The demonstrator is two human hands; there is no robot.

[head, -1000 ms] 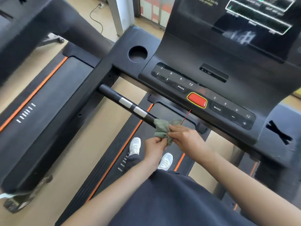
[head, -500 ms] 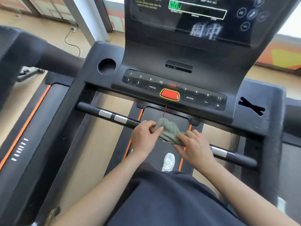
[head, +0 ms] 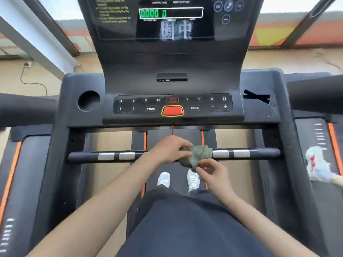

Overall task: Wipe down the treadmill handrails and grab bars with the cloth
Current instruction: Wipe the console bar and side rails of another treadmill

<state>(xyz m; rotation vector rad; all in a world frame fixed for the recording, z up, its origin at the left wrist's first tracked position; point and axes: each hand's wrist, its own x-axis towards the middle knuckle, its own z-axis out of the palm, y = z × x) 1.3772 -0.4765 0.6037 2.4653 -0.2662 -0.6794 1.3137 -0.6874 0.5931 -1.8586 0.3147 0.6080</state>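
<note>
Green cloth [head: 197, 156] was bunched and wrapped over the black grab bar [head: 83, 157], just right of the bar's middle, with its lower part hanging below the bar. Left hand [head: 169, 150] lay across the top of the bar, touching the cloth's left end, fingers curled onto the fabric and gripping it against the bar. Right hand [head: 216, 176] was below and a bit nearer the person, thumb and fingertips pinching the hanging lower edge of the cloth, the other fingers loosely bent. Both forearms were bare and reached in from the bottom of the view. The bar ran crosswise between the two uprights under the console [head: 259, 112]. Two silver sensor plates [head: 116, 156] sat on the bar left of the hands, and two more [head: 231, 153] right of the cloth, the nearer one just beside it. The red stop button [head: 172, 110] sat mid-panel with number keys on either side, and a thin red cord [head: 172, 129] hung down from under it toward the left hand. Round cup holder [head: 89, 101] was at the console's left. The display [head: 170, 13] showed green digits. White shoes [head: 164, 179] stood on the belt [head: 174, 132] below the bar. Padded side handrails [head: 24, 108] ran out at both edges. A whitish item with red marks [head: 317, 164] lay on the neighbouring deck at the right, too blurred to identify.
</note>
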